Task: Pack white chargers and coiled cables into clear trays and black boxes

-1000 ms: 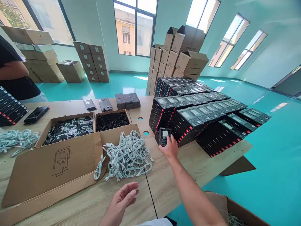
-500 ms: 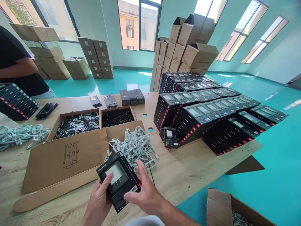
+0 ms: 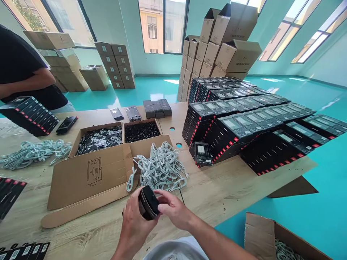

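Note:
Tilted on end over the near edge of the table is a small black product box (image 3: 148,203). My left hand (image 3: 134,218) wraps round its side, fingers closed. At its right edge my right hand (image 3: 173,209) pinches with thumb and forefinger, near what looks like the end flap; the exact grip is partly hidden. Just beyond the hands lies a heap of white charging cables (image 3: 161,168), with one coiled cable (image 3: 131,180) apart at its left. A flattened cardboard flap (image 3: 73,186) with a pen sketch lies left of the heap.
Rows of stacked black boxes (image 3: 241,131) fill the right of the table, with one box (image 3: 202,154) leaning in front. Trays of black-and-white pieces (image 3: 100,139) and small black parts (image 3: 142,131) stand behind. A person (image 3: 29,72) stands far left. An open carton (image 3: 260,234) sits lower right.
The black box has been turned from front face up to end up. My left hand now wraps its side, and my right hand has closed onto its edge. The view has shifted slightly left.

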### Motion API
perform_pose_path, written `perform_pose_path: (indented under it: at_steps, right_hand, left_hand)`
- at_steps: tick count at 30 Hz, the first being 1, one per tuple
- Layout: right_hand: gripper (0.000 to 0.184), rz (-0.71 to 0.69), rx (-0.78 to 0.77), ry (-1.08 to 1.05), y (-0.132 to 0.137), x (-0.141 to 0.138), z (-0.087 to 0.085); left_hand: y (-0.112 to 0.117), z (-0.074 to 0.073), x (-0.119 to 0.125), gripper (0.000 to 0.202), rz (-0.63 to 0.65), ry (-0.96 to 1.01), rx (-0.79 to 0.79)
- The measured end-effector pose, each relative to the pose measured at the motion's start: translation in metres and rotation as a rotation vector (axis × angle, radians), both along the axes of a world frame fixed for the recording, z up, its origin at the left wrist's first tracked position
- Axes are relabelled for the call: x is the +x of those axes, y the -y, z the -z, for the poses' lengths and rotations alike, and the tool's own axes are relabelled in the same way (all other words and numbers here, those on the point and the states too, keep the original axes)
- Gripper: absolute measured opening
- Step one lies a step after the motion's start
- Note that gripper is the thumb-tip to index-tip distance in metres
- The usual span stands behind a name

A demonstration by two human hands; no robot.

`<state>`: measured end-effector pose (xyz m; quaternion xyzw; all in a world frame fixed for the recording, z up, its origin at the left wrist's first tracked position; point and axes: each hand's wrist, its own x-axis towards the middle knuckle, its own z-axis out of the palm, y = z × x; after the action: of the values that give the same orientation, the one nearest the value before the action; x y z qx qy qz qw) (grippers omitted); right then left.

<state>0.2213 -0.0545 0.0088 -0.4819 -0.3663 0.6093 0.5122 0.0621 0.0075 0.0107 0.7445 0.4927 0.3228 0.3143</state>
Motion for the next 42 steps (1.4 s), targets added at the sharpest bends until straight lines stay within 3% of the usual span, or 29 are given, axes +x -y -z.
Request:
perform_pose_path:
  at_steps: [2,5,13,16,18,21,24,26,29,32,36,39,42]
  right_hand:
    - [0.055,-0.03,0.012,0.09,-0.005,0.003,0.001]
    - [0.051,-0.054,0.001,0.241,-0.008,0.003,0.004]
    - [0.034,0.162,-0.052,0.447,-0.008,-0.014,0.01]
    - [0.035,0.18,-0.059,0.395,-0.011,-0.012,0.018]
    - [0.046,0.228,-0.059,0.419,-0.012,-0.008,0.022]
    - [0.058,0.324,0.139,0.661,-0.009,-0.005,0.021]
    - [0.037,0.243,0.274,0.88,-0.005,-0.009,0.019]
    - [0.025,0.147,0.145,0.845,-0.006,-0.014,0.021]
    - [0.024,0.096,-0.094,0.615,-0.012,-0.022,0.033]
    - [0.038,0.188,-0.162,0.334,-0.018,-0.022,0.048]
    - [0.048,0.263,-0.275,-0.035,-0.021,-0.003,0.068]
    - [0.051,0.241,-0.361,0.011,-0.023,0.021,0.084]
    - [0.04,0.171,-0.417,0.155,-0.025,0.036,0.098]
  left_hand:
    - [0.005,0.007,-0.002,0.07,0.132,-0.135,0.196]
    - [0.008,0.015,-0.003,0.072,0.24,-0.246,0.317]
    - [0.005,0.017,-0.014,0.073,0.337,-0.368,0.245]
    - [0.004,0.015,-0.017,0.073,0.334,-0.373,0.193]
    - [0.005,0.017,-0.018,0.075,0.317,-0.384,0.185]
    - [0.007,0.022,-0.016,0.07,0.185,-0.437,0.24]
    - [0.011,0.025,-0.011,0.066,0.045,-0.495,0.3]
    - [0.014,0.024,-0.008,0.064,0.018,-0.516,0.34]
    - [0.017,0.025,-0.008,0.06,0.029,-0.525,0.391]
    - [0.018,0.035,-0.019,0.061,0.034,-0.545,0.383]
    - [0.02,0.055,-0.051,0.067,0.017,-0.653,0.247]
    - [0.021,0.07,-0.081,0.07,-0.04,-0.795,0.115]
    - [0.014,0.081,-0.109,0.077,-0.142,-0.892,-0.068]
